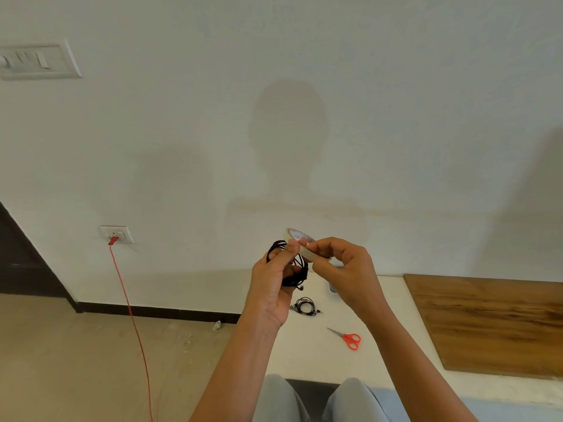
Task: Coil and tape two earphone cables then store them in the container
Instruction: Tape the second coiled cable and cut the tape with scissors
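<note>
Coiled black cable [301,273] in left hand [272,281], tape roll [300,237] in right hand [345,264]

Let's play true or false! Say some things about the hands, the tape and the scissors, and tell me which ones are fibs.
1. The left hand holds a black earphone coil. True.
2. The right hand holds the scissors. False: it holds the tape roll; the scissors lie on the white table.
3. A second earphone coil lies on the white table. True.
4. The scissors have blue handles. False: they are red.
</note>
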Demonstrator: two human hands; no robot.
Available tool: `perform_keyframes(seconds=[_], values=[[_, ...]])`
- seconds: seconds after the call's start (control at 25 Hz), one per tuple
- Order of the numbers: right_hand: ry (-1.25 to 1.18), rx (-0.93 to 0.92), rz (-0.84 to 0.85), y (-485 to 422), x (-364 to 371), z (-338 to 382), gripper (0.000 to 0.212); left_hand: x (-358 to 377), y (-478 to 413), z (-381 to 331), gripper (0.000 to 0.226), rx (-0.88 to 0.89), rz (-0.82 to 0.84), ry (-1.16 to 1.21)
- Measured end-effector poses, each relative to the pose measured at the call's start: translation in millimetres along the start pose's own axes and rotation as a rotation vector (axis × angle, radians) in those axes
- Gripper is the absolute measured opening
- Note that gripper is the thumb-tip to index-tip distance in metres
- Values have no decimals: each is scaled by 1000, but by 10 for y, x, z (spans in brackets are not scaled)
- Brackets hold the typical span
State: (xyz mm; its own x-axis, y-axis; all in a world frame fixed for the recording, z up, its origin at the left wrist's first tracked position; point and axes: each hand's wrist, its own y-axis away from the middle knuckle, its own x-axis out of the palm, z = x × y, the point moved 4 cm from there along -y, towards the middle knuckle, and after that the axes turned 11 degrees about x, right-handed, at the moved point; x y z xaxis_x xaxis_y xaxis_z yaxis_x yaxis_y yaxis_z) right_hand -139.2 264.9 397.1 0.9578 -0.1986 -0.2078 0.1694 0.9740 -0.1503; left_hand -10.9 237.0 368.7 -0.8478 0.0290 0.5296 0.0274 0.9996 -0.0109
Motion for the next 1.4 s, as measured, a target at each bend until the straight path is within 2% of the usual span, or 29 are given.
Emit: perform_keyframes(seconds=[0.12, 0.24, 0.28, 0.36, 0.48, 0.64, 0.8, 0.96, 1.12, 1.24, 1.4], values=[[9, 8, 21, 3, 0, -4, 21, 13, 13, 3, 22, -63, 9, 46], [-43, 13, 17, 13, 9, 14, 6, 16, 20, 1, 36, -55, 16, 56], [-64, 4, 4, 21, 7, 22, 7, 12, 10, 9, 41, -44, 21, 46], [-101, -2, -15, 39, 6, 43, 17, 20, 11, 16, 44, -35, 36, 26], [-109, 21, -13, 39, 13, 39, 20, 39, 28, 13, 35, -62, 41, 53], [-1, 36, 36, 20, -7, -12, 7, 37, 45, -29, 17, -110, -20, 133], [37, 15, 62, 54, -21, 17, 18, 29, 42, -52, 15, -144, -50, 185], [12, 13, 63, 58, -11, 35, 12, 47, 41, -68, 18, -122, 7, 186], [-37, 45, -15, 31, -2, 49, 5, 51, 23, -16, 27, -14, 58, 40], [-12, 57, -62, 33, 6, 63, 10, 45, 47, 1, 17, 51, -22, -67], [31, 59, -13, 42, 15, 59, 8, 54, 56, -42, 18, -32, -33, 35]])
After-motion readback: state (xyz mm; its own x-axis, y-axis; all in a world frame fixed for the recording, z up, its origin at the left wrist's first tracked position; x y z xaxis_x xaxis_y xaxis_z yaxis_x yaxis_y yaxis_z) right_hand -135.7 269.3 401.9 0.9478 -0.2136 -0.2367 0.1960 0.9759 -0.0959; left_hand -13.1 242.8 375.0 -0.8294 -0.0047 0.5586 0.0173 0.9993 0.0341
